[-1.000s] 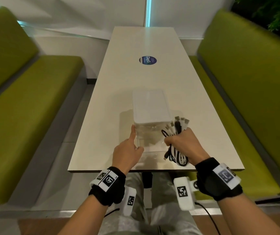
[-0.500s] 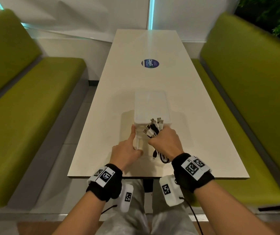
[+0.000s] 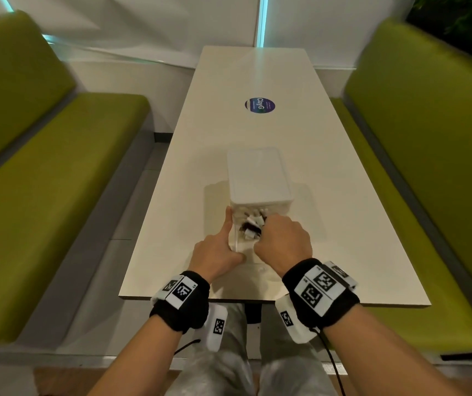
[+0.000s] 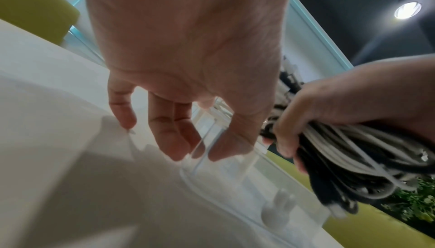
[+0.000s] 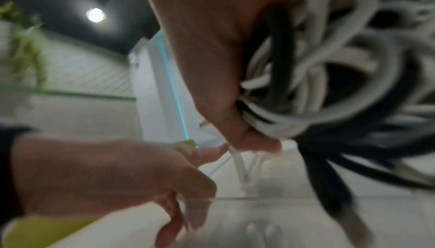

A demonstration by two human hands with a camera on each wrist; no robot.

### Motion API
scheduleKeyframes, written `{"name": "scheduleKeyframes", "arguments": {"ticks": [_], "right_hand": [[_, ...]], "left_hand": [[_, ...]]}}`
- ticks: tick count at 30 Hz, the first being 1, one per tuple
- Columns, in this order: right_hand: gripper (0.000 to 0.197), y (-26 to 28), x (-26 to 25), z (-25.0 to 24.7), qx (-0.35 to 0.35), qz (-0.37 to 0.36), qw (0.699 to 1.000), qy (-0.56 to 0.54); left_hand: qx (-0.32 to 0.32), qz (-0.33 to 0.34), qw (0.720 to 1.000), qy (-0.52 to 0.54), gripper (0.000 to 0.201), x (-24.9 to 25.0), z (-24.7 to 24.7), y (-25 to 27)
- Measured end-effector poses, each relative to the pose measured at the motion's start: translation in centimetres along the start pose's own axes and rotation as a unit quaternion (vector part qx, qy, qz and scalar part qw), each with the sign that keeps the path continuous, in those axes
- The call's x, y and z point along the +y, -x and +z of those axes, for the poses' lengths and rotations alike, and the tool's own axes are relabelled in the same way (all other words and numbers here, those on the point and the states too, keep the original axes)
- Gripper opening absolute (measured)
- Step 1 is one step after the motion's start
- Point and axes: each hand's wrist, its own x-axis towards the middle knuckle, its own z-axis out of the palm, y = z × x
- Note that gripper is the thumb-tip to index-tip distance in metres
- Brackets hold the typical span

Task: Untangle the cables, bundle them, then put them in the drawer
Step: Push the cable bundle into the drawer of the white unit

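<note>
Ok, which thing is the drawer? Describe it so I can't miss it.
On the long pale table between two green benches stands a white box. The drawer is the clear tray pulled out of its near end, between both hands; unlike the opaque box, you can see through it.

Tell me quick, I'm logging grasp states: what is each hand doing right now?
Left hand: open, fingers resting against the clear drawer, gripping nothing.
Right hand: closed around the cable bundle, over the drawer.

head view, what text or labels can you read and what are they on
"ClayG": round sticker on the table; the smaller print on it is too blurred to read.
Wristband tags: square black-and-white code patterns; their tiny edge letters are too small to read.
Wrist views: no text.
</note>
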Motion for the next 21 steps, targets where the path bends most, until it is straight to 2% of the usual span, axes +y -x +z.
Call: {"name": "scheduleKeyframes", "arguments": {"ticks": [2, 5, 11, 16, 21], "right_hand": [[0.023, 0.1, -0.3, 0.6, -0.039, -0.011, 0.998, 0.05], [0.025, -0.4, -0.3, 0.8, -0.065, -0.002, 0.996, 0.067], [0.018, -1.9, 0.2, -0.6, -0.128, 0.066, 0.99, -0.01], [0.019, -2.3, 0.1, -0.3, -0.14, 0.08, 0.985, -0.054], [0.014, -2.8, -0.2, 0.5, -0.125, 0.071, 0.985, -0.091]], "left_hand": [[-0.006, -0.002, 1.0, -0.015, 0.116, 0.2, -0.2, 0.2], [-0.019, -0.004, 0.999, -0.042, 0.119, 0.6, -0.7, 0.3], [-0.061, -0.009, 0.997, -0.037, 0.119, 0.8, -1.5, 0.0], [-0.057, 0.005, 0.998, -0.023, 0.095, 0.8, -2.6, 0.0], [-0.071, 0.011, 0.997, -0.032, 0.097, 0.6, -2.6, -0.6]]}}
